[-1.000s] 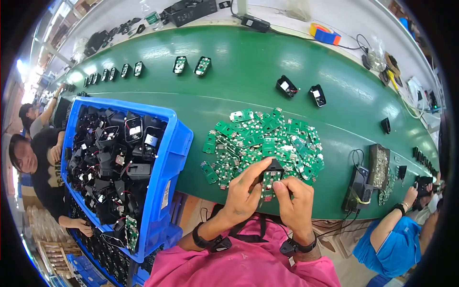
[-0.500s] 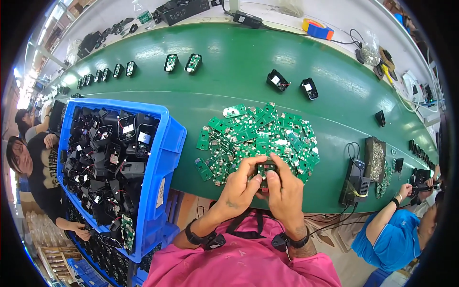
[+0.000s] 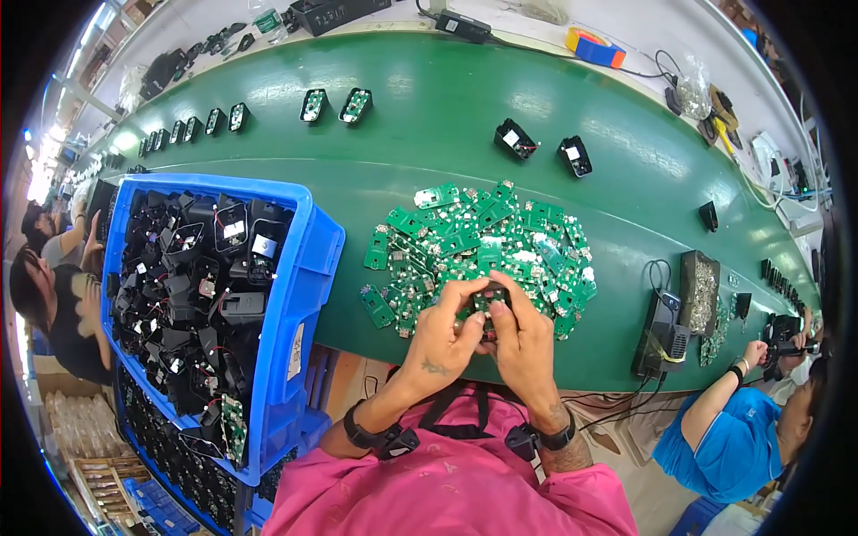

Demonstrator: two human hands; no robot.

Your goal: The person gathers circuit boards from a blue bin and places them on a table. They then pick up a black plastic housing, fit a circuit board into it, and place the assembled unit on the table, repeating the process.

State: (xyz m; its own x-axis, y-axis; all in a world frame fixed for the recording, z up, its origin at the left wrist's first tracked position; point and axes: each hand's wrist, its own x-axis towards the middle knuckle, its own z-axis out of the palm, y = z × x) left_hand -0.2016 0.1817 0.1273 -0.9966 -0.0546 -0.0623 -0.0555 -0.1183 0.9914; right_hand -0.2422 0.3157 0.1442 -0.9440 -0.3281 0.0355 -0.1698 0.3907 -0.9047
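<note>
Both my hands hold one small black plastic housing [image 3: 491, 293] in front of my chest, over the near edge of the green bench. My left hand [image 3: 440, 347] is closed around its left side. On the other side my right hand [image 3: 525, 344] grips it, with both thumbs pressing on the upper face. Fingers cover most of the housing, so what lies inside is hard to make out. Just beyond my hands spreads a loose heap of green circuit boards [image 3: 460, 241].
A blue crate [image 3: 308, 241] full of black housings stands at my left. Across the green bench [image 3: 429, 98] sit an open housing [image 3: 517, 140] with wires and a housing with a board [image 3: 356, 105]. A black power unit [image 3: 661, 338] lies right. Co-workers are on both sides.
The housing stays between my hands, which have moved slightly up and left in view with it. The person at the left has turned and shifted an arm.
</note>
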